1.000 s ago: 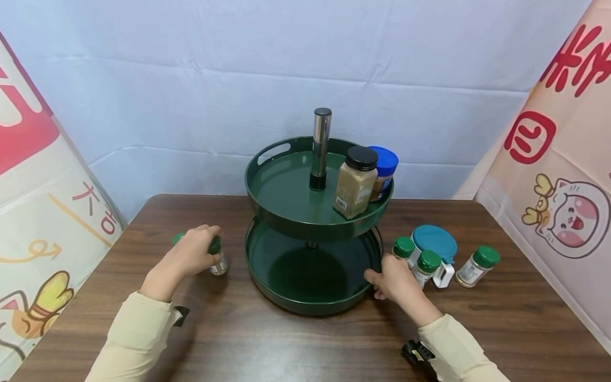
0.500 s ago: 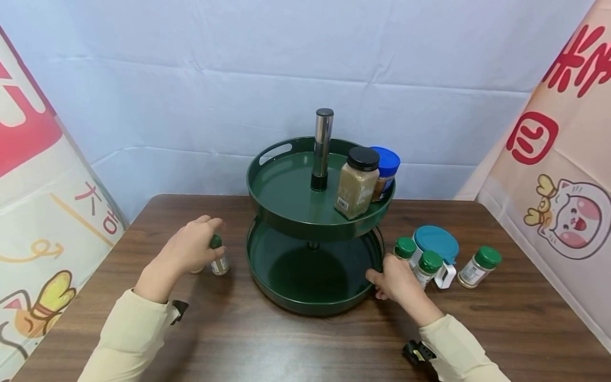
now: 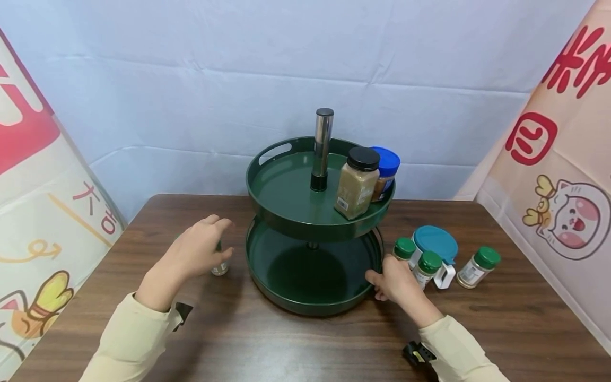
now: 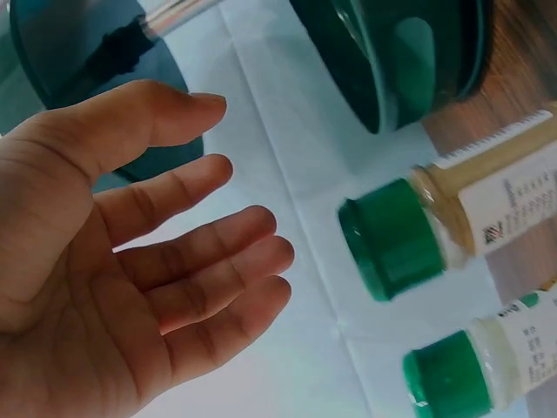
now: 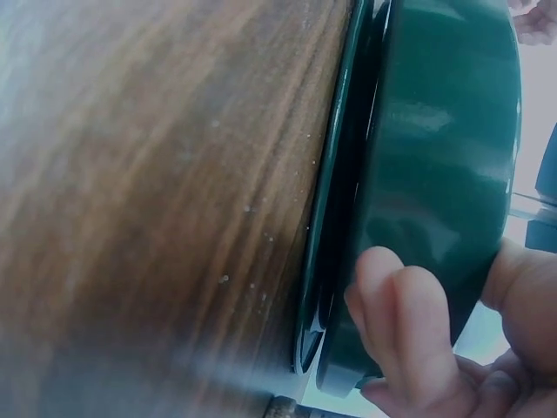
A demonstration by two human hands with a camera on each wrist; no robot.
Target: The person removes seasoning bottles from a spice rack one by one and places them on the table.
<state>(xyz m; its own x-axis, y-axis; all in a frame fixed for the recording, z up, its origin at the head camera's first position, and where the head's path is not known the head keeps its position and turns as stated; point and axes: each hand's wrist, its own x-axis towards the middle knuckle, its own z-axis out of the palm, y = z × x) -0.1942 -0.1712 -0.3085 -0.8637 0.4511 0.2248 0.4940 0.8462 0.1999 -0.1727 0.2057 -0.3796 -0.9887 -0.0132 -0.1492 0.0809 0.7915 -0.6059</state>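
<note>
A cream left sleeve (image 3: 129, 339) and a cream right sleeve (image 3: 460, 347) reach over the table (image 3: 267, 350). The right hand (image 3: 395, 284) pinches the right edge of the green lower tray (image 3: 310, 309), fingertips against its outer wall. The left hand (image 3: 193, 252) holds nothing, its fingers apart and slightly bent; just beside it on the table stand a tan-filled jar (image 4: 444, 218) and a paler jar (image 4: 466, 374), both green-lidded. Just beyond the right hand are two green-lidded bottles (image 3: 426, 269) and a teal-lidded container (image 3: 435, 243); farther to its right stands another bottle (image 3: 477, 268). Beyond and between both hands, the upper tray (image 3: 291, 191) carries a black-lidded jar (image 3: 355, 188) and, behind that, a blue-lidded jar (image 3: 387, 165).
</note>
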